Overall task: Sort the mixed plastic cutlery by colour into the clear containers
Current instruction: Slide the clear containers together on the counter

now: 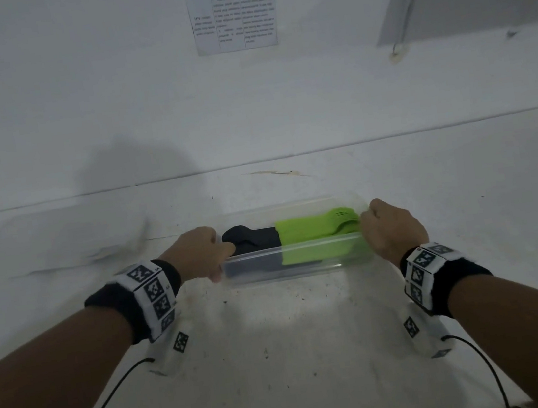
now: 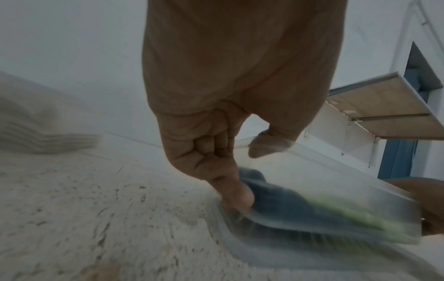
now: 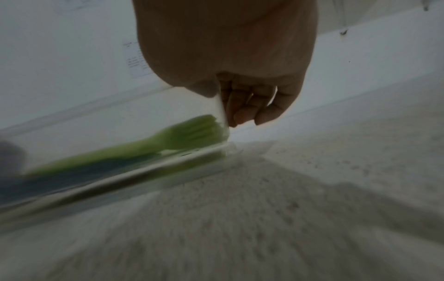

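From the head view, you stand at a white, speckled surface point(image 1: 290, 339) that meets a white wall, and a printed sheet point(image 1: 233, 11) hangs on that wall; only the heading "TRACE" reads, the rest is too small. A stack of clear containers point(image 1: 59, 243) sits blurred at the far left of the surface. In front of you a clear container point(image 1: 298, 262) holds black cutlery point(image 1: 252, 240) at its left end and green cutlery point(image 1: 316, 228) at its right, the green forks' tines pointing right. Your left hand point(image 1: 200, 253) grips the container's left end and your right hand point(image 1: 390, 226) grips the right end, both with curled fingers; marker-printed bands wrap both wrists. In the left wrist view, your left hand point(image 2: 216, 144) pinches the container's end wall, thumb inside and fingers outside, with the dark cutlery point(image 2: 276, 197) just beyond; a shelf point(image 2: 384, 112) juts from the wall at right. In the right wrist view, your right hand point(image 3: 240, 91) curls over the container's end wall, and a green fork point(image 3: 182, 136) lies inside against it; the picture is motion-blurred.
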Demonstrator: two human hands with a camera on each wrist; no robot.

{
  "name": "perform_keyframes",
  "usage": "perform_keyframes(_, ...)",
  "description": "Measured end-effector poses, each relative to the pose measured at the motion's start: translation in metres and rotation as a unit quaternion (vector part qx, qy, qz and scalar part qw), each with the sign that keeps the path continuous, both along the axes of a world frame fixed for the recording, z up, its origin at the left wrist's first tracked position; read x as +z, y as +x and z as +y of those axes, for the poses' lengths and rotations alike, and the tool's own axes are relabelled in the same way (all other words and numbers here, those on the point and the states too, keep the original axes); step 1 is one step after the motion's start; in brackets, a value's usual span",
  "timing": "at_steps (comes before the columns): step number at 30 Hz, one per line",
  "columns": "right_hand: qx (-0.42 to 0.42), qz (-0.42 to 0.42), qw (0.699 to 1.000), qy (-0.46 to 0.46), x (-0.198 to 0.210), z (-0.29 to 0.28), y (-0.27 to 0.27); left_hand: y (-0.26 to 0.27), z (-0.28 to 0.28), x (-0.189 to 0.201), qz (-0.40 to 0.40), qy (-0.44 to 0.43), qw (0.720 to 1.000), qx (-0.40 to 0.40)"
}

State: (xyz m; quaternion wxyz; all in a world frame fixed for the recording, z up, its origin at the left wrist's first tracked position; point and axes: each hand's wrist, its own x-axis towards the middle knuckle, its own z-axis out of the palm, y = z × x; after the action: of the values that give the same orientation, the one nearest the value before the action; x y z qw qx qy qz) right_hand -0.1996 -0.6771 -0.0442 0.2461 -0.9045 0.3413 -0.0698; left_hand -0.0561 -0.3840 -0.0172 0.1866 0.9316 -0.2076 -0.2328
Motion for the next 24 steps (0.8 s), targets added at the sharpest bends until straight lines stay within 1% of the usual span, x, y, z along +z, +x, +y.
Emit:
perform_keyframes(1, -0.007, -0.023, 1.0, -0.004, 0.003, -0.001, 0.002, 0.001, 0.001, 0.003, -0.004, -0.032, 0.999, 0.028)
perform_keyframes(3, -0.008, -0.06, 0.998, -0.004, 0.008, -0.004, 0.012, 0.011, -0.001, 0.003, -0.039, -0.089, 0.993, 0.063)
perform_keyframes(5, 0.002, -0.089, 0.996, 0.013, 0.011, -0.012, 0.029, 0.024, -0.006, 0.003, -0.066, -0.121, 0.986, 0.089)
perform_keyframes(8, -0.001, -0.091, 0.994, 0.068, 0.007, -0.028, 0.059, 0.05, -0.017, -0.001, -0.073, -0.178, 0.972, 0.137)
perform_keyframes(9, 0.008, -0.081, 0.994, 0.071, 0.003, -0.033, 0.069, 0.06, -0.02, -0.005, -0.068, -0.184, 0.97, 0.146)
perform_keyframes(12, 0.053, -0.038, 0.997, 0.033, -0.011, -0.043, 0.088, 0.088, -0.027, -0.027, -0.054, -0.175, 0.972, 0.145)
perform_keyframes(13, 0.059, -0.036, 0.997, 0.028, -0.014, -0.043, 0.091, 0.095, -0.028, -0.036, -0.049, -0.172, 0.973, 0.143)
perform_keyframes(15, 0.058, -0.046, 0.997, 0.024, -0.018, -0.042, 0.095, 0.104, -0.028, -0.049, -0.047, -0.173, 0.974, 0.141)
perform_keyframes(17, 0.045, -0.061, 0.997, 0.033, -0.021, -0.04, 0.095, 0.102, -0.028, -0.055, -0.046, -0.17, 0.974, 0.146)
perform_keyframes(19, 0.017, -0.081, 0.995, 0.055, -0.021, -0.036, 0.091, 0.092, -0.025, -0.059, -0.072, -0.169, 0.97, 0.16)
perform_keyframes(20, 0.0, -0.098, 0.993, 0.06, -0.021, -0.033, 0.087, 0.081, -0.023, -0.059, -0.114, -0.176, 0.966, 0.154)
perform_keyframes(21, -0.012, -0.116, 0.992, 0.057, -0.021, -0.032, 0.083, 0.069, -0.019, -0.058, -0.168, -0.186, 0.959, 0.13)
perform_keyframes(22, -0.015, -0.126, 0.991, 0.048, -0.02, -0.032, 0.078, 0.056, -0.015, -0.056, -0.211, -0.193, 0.955, 0.074)
perform_keyframes(23, -0.007, -0.122, 0.992, 0.037, -0.02, -0.033, 0.074, 0.042, -0.01, -0.052, -0.215, -0.182, 0.959, -0.006)
perform_keyframes(24, 0.015, -0.099, 0.995, 0.023, -0.021, -0.032, 0.069, 0.03, -0.004, -0.049, -0.183, -0.15, 0.967, -0.093)
